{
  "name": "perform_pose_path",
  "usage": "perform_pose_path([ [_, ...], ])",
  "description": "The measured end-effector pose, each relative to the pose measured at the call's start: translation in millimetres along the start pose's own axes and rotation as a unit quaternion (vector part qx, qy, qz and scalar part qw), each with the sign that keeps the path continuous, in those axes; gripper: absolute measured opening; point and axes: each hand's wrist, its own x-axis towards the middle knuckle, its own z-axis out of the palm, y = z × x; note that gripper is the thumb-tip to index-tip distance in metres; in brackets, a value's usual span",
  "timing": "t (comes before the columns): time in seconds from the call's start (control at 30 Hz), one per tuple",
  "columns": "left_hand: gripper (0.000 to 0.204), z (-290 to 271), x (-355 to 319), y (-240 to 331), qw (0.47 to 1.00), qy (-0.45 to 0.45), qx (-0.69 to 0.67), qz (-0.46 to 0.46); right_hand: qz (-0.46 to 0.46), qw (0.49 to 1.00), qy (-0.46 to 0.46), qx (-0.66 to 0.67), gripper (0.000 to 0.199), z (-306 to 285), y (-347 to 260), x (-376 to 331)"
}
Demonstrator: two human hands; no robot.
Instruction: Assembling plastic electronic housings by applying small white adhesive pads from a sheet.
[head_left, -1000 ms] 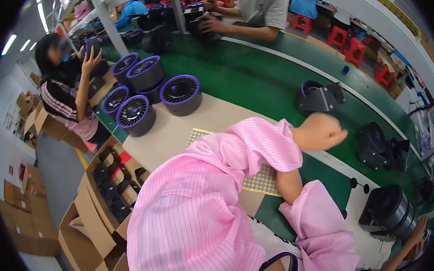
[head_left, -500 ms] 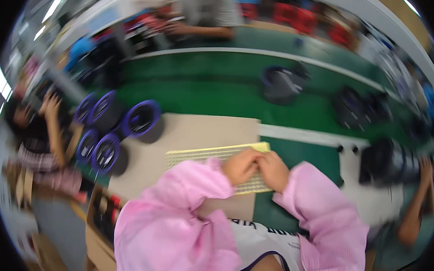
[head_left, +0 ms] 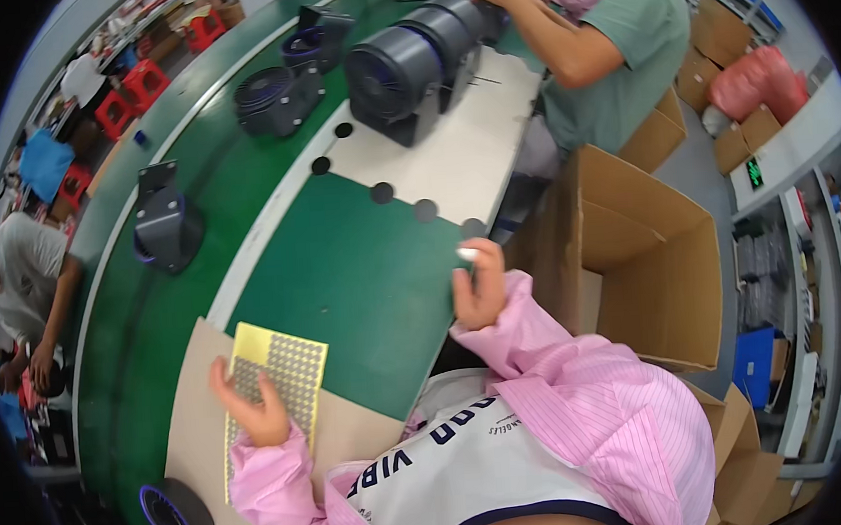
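Note:
My left hand (head_left: 257, 407) is open, with thumb and fingers apart, over a yellow sheet (head_left: 297, 371) covered in rows of small round grey stickers. The sheet lies on tan cardboard (head_left: 190, 402). My right hand (head_left: 481, 292) is raised at the near edge of the green work surface, its fingers bent and drawn close together. A small white thing shows at its fingertips; I cannot make out what it is. Just beyond is a black disc (head_left: 473, 228), the nearest in a row with another disc (head_left: 426, 210) and several more along a white board (head_left: 453, 164).
Dark cylindrical fan-like units (head_left: 395, 76) stand on the white board. More units (head_left: 166, 230) sit on the green belt. A co-worker in a green shirt (head_left: 634, 52) works at far right. A large open carton (head_left: 653, 277) stands to my right; purple-rimmed round units (head_left: 178, 516) are at lower left.
The view has swung to the right. My hands were together on the sticker sheet; now they are apart, the right one moved away to the black discs, the left still at the sheet.

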Motion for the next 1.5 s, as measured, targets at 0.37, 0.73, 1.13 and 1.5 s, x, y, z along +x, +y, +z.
perform_pose_path([
  [0.37,0.071,8.1,17.6,81.1,0.896,-0.319,0.223,0.214,0.65,0.7,-0.168,-0.244,0.021,-56.7,215.8,-242.5],
  [0.73,0.058,31.1,6.2,78.7,0.797,-0.54,0.184,0.197,0.665,0.606,-0.29,-0.326,0.017,-54.1,309.7,-237.6],
  [1.13,0.051,22.5,-8.6,73.8,0.862,-0.417,0.203,0.203,0.269,0.912,-0.121,-0.286,0.014,-44.0,416.2,161.1],
  [1.5,0.071,-35.4,-21.0,96.0,0.93,-0.154,0.326,-0.066,-0.074,0.948,-0.292,-0.106,0.015,-66.4,103.0,304.1],
])
